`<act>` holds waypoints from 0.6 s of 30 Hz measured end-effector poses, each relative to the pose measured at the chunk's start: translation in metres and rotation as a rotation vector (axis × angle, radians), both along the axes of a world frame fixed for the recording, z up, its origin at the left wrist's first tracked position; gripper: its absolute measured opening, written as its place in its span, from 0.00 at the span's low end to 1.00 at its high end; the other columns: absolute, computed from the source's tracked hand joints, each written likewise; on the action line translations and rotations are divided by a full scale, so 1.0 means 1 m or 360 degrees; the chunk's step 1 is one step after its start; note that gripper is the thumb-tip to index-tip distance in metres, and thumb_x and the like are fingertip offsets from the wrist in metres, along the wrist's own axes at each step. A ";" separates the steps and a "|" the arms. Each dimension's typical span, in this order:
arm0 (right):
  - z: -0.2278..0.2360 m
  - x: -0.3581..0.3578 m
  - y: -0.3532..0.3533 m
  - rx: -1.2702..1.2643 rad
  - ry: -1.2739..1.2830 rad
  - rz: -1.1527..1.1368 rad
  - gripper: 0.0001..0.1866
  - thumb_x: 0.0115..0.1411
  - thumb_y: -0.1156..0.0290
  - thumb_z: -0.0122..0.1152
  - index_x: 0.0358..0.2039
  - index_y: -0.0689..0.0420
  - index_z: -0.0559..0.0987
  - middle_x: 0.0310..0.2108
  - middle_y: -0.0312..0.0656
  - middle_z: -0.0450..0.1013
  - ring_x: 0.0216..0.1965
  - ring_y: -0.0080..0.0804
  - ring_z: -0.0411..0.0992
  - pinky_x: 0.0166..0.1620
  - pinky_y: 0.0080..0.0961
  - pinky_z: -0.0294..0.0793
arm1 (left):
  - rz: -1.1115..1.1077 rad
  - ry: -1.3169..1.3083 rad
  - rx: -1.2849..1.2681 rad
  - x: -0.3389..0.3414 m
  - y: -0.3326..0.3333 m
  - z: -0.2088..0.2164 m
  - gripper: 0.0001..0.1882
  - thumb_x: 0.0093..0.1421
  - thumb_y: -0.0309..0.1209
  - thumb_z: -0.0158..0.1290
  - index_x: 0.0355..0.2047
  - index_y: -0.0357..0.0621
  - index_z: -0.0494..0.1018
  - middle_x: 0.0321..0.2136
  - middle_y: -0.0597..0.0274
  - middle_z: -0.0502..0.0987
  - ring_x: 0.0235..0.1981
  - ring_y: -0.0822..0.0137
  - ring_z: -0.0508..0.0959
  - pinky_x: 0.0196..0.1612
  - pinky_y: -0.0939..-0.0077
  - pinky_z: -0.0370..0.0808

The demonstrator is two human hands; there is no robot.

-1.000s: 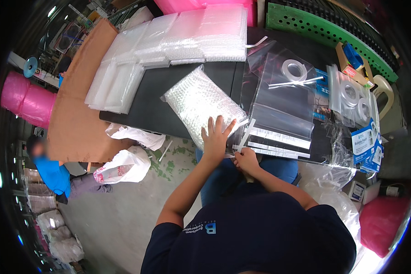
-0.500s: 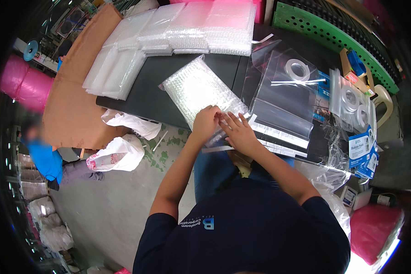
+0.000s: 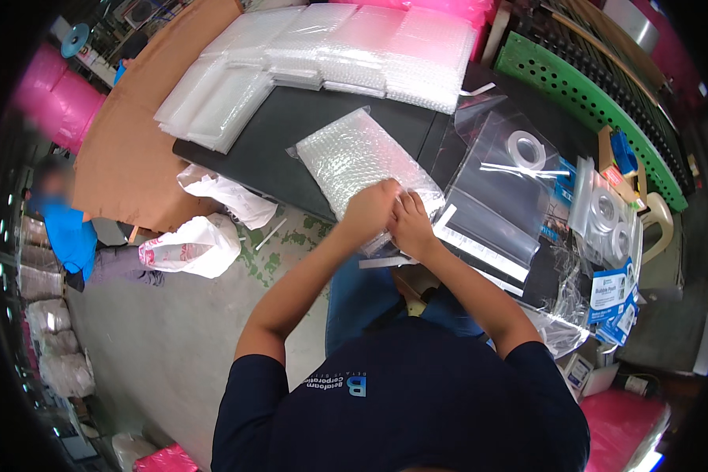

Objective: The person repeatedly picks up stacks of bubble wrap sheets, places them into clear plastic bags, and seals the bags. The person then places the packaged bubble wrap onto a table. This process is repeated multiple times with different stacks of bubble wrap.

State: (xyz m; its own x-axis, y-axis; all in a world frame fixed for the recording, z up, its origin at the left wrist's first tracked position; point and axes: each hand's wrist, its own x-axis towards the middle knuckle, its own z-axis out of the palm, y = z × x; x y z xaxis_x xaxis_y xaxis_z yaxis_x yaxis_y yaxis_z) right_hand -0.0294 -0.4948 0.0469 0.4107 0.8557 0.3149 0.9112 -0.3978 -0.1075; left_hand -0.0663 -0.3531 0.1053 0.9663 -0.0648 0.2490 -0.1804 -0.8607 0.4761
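A clear plastic bag with bubble wrap pouches inside lies slanted on the black table in front of me. At its near end my left hand is closed, fingers bent over the bag's edge. Right against it, my right hand also has its fingers curled on the same end. The fingertips of both hands meet, and the plastic between them is mostly hidden. Just below the hands, the bag's loose mouth with a white strip hangs at the table edge.
Stacks of bubble wrap pouches fill the far side. Flat clear bags, a tape roll, more rolls and blue printed cards lie to the right. A green perforated rail stands behind. White bags are at left; a person in blue is beyond.
My right hand's fingers, spread flat before, have curled in against my left hand at the bag's end. The whole view has shifted slightly.
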 end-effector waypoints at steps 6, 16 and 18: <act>0.003 -0.019 0.015 -0.0536 -0.0158 -0.0179 0.30 0.59 0.52 0.39 0.63 0.37 0.56 0.65 0.46 0.49 0.66 0.46 0.45 0.61 0.50 0.45 | -0.0047 -0.0156 0.0132 -0.033 -0.030 -0.028 0.14 0.53 0.27 0.48 0.41 0.36 0.66 0.30 0.49 0.74 0.34 0.52 0.75 0.33 0.61 0.72; 0.038 -0.017 0.020 0.0426 0.0731 -0.0076 0.37 0.54 0.66 0.53 0.65 0.50 0.53 0.63 0.56 0.50 0.64 0.53 0.48 0.63 0.42 0.45 | 0.1360 -0.1010 -0.0697 -0.102 -0.050 -0.013 0.35 0.52 0.35 0.61 0.54 0.31 0.58 0.43 0.43 0.69 0.47 0.52 0.72 0.56 0.64 0.63; 0.065 -0.025 0.025 0.0913 0.1128 -0.0067 0.35 0.56 0.69 0.51 0.64 0.57 0.52 0.62 0.56 0.51 0.64 0.52 0.49 0.64 0.37 0.47 | 0.1269 -0.0895 -0.1143 -0.094 -0.056 -0.017 0.35 0.51 0.33 0.61 0.54 0.31 0.58 0.45 0.42 0.69 0.47 0.54 0.72 0.55 0.66 0.64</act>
